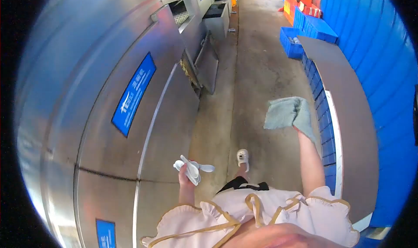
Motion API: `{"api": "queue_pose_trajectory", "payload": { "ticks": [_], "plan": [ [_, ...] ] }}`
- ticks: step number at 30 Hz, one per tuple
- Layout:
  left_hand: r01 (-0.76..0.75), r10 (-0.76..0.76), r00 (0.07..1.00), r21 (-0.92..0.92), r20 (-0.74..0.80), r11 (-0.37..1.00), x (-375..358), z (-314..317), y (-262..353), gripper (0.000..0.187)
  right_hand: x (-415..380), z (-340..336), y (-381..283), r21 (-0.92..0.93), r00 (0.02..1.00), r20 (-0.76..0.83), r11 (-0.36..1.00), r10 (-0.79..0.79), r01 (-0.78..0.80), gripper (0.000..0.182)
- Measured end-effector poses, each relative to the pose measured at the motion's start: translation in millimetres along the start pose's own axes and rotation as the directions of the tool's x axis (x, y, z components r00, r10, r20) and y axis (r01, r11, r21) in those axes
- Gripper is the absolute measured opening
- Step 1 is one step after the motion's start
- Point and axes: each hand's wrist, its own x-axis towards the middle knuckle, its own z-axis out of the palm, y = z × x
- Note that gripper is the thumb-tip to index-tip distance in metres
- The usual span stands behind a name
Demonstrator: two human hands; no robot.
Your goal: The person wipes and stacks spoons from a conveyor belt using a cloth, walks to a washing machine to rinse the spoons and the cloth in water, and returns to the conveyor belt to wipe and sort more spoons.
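Several white spoons [192, 171] are bunched in my left hand [184, 177], whose fingers are closed round them, with one spoon bowl sticking out to the right. A grey-green cloth [281, 113] hangs over my right hand [298, 129], which grips it out in front of me. The cloth covers most of the fingers on that side.
A long steel machine with blue labels [134, 94] runs along my left, and a lower flap [208, 67] juts out of it. On my right a brown board [348, 100] lies over stacked blue crates. A blue basket [291, 43] and orange crates [289, 4] stand further down the aisle.
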Motion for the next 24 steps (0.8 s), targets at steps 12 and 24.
{"api": "queue_pose_trajectory", "payload": {
  "ticks": [12, 24],
  "plan": [
    [0.324, -0.337, 0.889, 0.095, 0.311, 0.941, 347, 313, -56, 0.038, 97, -98, 5, -0.548, 0.745, -0.667, 0.686, -0.012, -0.479, 0.025],
    [0.5, -0.466, 0.817, -0.014, 0.339, 0.866, 593, 513, -178, 0.032, 408, -145, -24, -0.704, 0.769, -0.639, 0.405, -0.002, -0.584, 0.024]
  ]
}}
